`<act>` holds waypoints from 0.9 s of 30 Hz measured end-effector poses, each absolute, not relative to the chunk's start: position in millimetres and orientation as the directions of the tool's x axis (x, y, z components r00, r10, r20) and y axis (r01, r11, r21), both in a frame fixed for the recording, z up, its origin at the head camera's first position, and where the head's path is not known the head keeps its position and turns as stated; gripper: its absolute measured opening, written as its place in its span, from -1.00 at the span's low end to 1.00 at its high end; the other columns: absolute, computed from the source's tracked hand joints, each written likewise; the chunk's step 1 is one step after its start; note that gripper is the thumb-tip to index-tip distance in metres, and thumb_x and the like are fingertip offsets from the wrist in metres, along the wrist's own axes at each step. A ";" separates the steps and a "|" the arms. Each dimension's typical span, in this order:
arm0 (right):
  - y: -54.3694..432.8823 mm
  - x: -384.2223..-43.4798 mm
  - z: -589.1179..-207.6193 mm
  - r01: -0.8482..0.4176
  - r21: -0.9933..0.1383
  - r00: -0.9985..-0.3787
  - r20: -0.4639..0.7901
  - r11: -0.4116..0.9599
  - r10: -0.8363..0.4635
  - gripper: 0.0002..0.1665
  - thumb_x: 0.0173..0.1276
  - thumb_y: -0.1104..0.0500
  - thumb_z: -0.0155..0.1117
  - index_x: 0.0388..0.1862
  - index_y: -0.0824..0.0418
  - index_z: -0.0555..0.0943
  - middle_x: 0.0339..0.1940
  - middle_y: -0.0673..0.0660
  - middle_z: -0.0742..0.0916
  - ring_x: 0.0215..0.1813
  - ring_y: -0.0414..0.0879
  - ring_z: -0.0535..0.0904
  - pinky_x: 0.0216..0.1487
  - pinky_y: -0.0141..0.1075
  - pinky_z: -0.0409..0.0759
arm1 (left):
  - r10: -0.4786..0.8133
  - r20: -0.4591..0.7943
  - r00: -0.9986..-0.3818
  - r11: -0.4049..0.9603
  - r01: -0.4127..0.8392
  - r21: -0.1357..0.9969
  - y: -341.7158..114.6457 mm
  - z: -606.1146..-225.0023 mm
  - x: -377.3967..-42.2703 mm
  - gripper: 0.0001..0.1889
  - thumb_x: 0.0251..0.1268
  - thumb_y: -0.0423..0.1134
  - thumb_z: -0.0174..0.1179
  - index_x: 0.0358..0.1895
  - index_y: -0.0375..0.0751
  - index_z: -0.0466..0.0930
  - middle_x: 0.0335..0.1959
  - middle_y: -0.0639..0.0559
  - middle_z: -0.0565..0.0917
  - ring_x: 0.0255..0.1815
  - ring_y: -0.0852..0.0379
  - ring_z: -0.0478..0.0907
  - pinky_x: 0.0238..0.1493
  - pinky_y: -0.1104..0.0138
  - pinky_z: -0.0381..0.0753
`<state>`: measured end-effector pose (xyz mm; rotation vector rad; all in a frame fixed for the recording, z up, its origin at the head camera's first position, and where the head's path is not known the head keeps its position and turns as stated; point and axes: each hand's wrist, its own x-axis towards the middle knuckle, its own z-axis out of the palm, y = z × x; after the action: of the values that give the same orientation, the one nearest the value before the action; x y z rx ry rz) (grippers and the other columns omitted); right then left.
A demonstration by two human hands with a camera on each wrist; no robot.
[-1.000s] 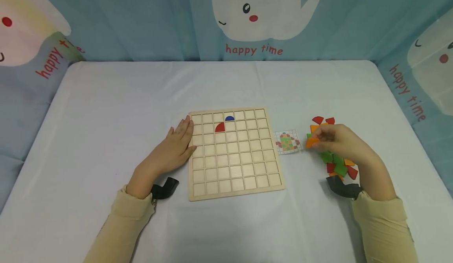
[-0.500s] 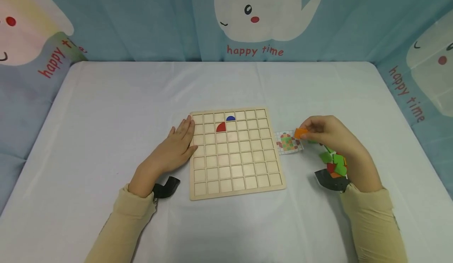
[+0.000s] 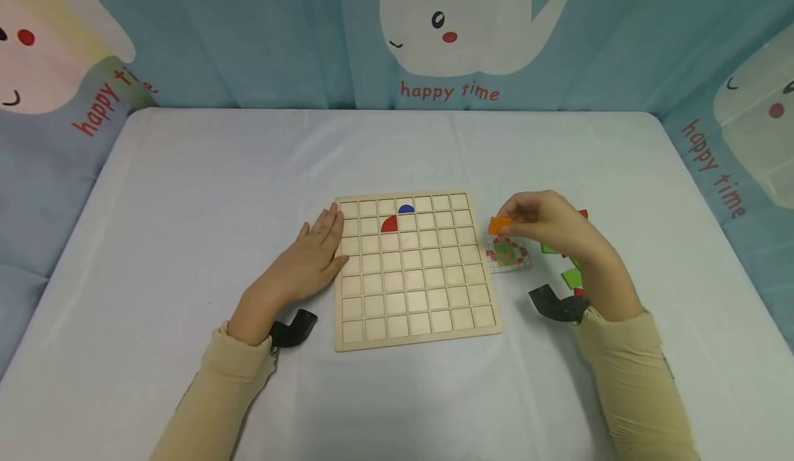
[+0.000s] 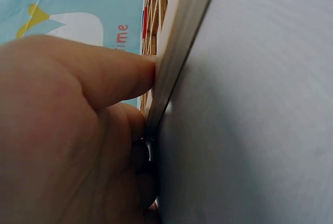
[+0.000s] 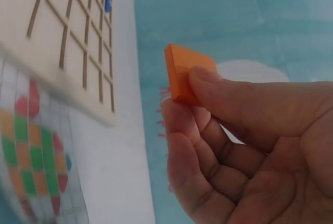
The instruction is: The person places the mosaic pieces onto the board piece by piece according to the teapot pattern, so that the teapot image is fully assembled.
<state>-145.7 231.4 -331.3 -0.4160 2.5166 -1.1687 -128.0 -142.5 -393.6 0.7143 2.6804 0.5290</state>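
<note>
A wooden grid board (image 3: 411,280) lies flat on the white table. In its upper rows sit a blue half-circle piece (image 3: 406,209) and a red quarter-circle piece (image 3: 389,224). My left hand (image 3: 304,264) rests along the board's left edge with fingers straight; the left wrist view has the thumb touching the rim. Between thumb and fingers, my right hand (image 3: 548,223) pinches an orange square tile (image 5: 186,73). That tile hovers above the pattern card (image 3: 507,254), just right of the board. Printed on the card is a red, green and orange figure on a grid.
Loose pieces, such as a green tile (image 3: 572,278), lie to the right, partly hidden under my right hand and forearm. Black wrist mounts (image 3: 558,304) stick out inward from both sleeves. A blue printed curtain (image 3: 248,41) hangs behind the table.
My right hand has lifted the orange square tile from the pile and moved it left, over the card towards the board. My left hand stays in place at the board's edge.
</note>
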 end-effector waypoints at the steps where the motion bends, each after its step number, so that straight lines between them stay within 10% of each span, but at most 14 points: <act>1: 229.3 -146.8 -331.3 -0.119 -0.781 -0.899 -0.177 0.613 -0.400 -0.92 0.26 0.36 0.28 -0.27 0.36 0.60 -0.31 0.18 0.70 -0.23 0.06 0.62 -0.21 -0.42 0.55 | 0.526 -0.205 -0.826 0.807 0.409 0.426 -142.6 -393.2 -127.9 -0.29 0.50 -0.15 -0.13 0.45 -0.50 -0.28 0.49 -0.30 -0.29 0.49 -0.20 -0.32 0.40 -0.12 -0.24; 27: 173.0 -169.9 -342.9 -0.115 -0.841 -0.882 -0.158 0.529 -0.443 -0.84 0.20 0.38 0.32 -0.22 0.42 0.68 -0.28 0.20 0.74 -0.26 -0.08 0.56 -0.21 -0.36 0.51 | 0.522 -0.206 -0.828 0.812 0.408 0.417 -143.3 -394.9 -129.8 -0.27 0.50 -0.14 -0.12 0.45 -0.48 -0.29 0.50 -0.27 -0.30 0.50 -0.18 -0.33 0.41 -0.09 -0.25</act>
<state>-169.9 173.0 -342.9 -0.4605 2.4184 -1.2927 -129.8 -143.3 -394.9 0.7086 2.6857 0.5170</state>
